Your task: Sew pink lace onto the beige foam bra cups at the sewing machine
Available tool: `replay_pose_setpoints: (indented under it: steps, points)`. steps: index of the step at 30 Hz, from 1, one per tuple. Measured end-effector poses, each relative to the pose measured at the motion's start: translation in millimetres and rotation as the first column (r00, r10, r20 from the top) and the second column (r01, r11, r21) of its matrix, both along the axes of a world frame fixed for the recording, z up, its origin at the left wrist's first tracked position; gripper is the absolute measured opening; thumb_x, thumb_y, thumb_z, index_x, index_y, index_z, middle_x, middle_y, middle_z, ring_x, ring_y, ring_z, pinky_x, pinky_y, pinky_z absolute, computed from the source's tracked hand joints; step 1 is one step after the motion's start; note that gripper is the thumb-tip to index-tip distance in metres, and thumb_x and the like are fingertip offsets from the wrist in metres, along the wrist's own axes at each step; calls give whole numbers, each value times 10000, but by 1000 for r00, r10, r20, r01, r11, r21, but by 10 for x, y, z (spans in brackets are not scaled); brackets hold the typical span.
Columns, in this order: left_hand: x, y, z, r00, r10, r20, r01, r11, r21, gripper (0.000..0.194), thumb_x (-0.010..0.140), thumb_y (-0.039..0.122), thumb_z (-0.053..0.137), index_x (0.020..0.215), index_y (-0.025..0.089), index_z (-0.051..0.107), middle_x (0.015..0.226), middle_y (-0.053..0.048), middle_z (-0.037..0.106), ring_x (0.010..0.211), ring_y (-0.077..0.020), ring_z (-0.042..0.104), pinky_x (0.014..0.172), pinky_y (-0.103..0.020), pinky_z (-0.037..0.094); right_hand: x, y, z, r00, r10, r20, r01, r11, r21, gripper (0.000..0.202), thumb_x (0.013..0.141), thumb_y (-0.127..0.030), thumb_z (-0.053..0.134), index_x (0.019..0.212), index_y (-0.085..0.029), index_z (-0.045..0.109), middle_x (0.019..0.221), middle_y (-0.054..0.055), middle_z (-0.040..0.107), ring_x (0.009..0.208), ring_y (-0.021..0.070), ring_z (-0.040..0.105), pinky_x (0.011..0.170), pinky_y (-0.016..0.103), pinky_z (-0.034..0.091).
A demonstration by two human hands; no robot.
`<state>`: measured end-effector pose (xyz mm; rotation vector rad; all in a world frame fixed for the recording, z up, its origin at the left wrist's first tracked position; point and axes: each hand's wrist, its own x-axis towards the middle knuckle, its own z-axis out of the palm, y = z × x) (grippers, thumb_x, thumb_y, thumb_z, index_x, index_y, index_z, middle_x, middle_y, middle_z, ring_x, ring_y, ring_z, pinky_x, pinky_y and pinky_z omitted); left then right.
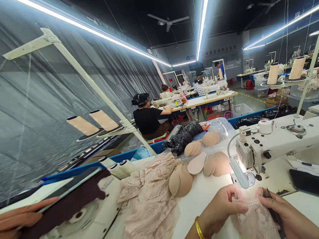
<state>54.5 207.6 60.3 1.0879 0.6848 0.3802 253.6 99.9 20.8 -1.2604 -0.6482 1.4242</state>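
At the far left, another person's hand (22, 215) stretches its fingers; whether it grips anything, I cannot tell. Two peach thread cones (103, 120) lean on a stand beyond. Rumpled, finely ribbed lace fabric (149, 196) heaps across the white tabletop (191, 212), beside smooth, tan, oval pads (181, 181) fanned in stacks before a crinkled black plastic bag (184, 136). The left hand (220, 205), above a gold bangle (198, 229), pinches a sheer, pale-pink lace piece (254, 220) with a dotted edge, just before the lit sewing machine (286, 142). The right hand's (279, 209) fingers close on its other side, with dark, pointed thread snips (275, 212) also held; a black phone (305, 182) lies beyond.
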Motion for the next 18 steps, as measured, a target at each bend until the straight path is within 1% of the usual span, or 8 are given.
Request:
replay_pose_setpoints:
  steps: [2,3,4,6,8,9,14,18]
  points:
    - [18,1,-22,999,50,-6,-50,999,-11,502,562,408,1019,797,166,647,769,3,678,713,-151,589,705,-271,413,12,39,16,997,30,-77,-32,999,-19,499,790,-734,830,889,-259,712,763,-32,521,649,145,452,519,221,292]
    - [22,4,-26,998,65,-1,-65,997,-28,490,566,405,1017,799,159,663,784,-6,687,728,-156,600,713,-272,418,23,66,29,996,61,-63,-61,998,1,525,820,-761,791,899,-250,697,764,-42,483,648,137,408,536,227,274]
    - [25,8,-26,998,68,9,-67,997,-46,480,572,404,1014,808,153,680,802,-14,696,749,-162,610,724,-273,424,34,98,45,995,102,-12,-101,994,38,546,848,-780,754,899,-241,680,768,-48,454,659,137,381,560,235,276]
    - [28,13,-23,996,81,28,-78,993,-89,476,572,405,1012,817,138,705,804,-26,695,758,-163,611,734,-273,428,53,168,74,974,172,145,-190,975,118,569,868,-795,721,876,-232,637,784,-48,431,715,155,387,636,258,327]
    - [29,14,-27,995,85,53,-78,989,-124,486,568,408,1012,832,120,722,788,-34,683,751,-162,601,735,-272,427,60,232,93,946,192,261,-240,957,164,570,849,-784,745,846,-234,596,811,-37,455,793,185,432,715,287,377]
    - [30,15,-35,994,83,66,-73,988,-137,491,576,416,1010,839,112,728,784,-40,678,751,-162,598,734,-272,426,57,257,96,941,189,280,-244,954,175,569,843,-782,748,834,-237,582,818,-32,469,817,197,446,739,300,392]
    - [18,38,-96,988,134,83,-116,973,-199,449,645,433,990,820,124,715,755,-31,649,711,-147,562,728,-273,428,17,299,29,974,141,179,-174,968,181,537,846,-746,757,814,-241,579,791,-38,463,785,195,428,721,305,381]
    - [3,67,-105,985,145,98,-120,966,-228,408,676,424,965,790,126,712,728,-28,639,706,-141,555,747,-270,438,47,292,-94,975,202,89,-215,958,189,510,875,-717,746,835,-243,563,819,-37,467,805,196,429,734,306,371]
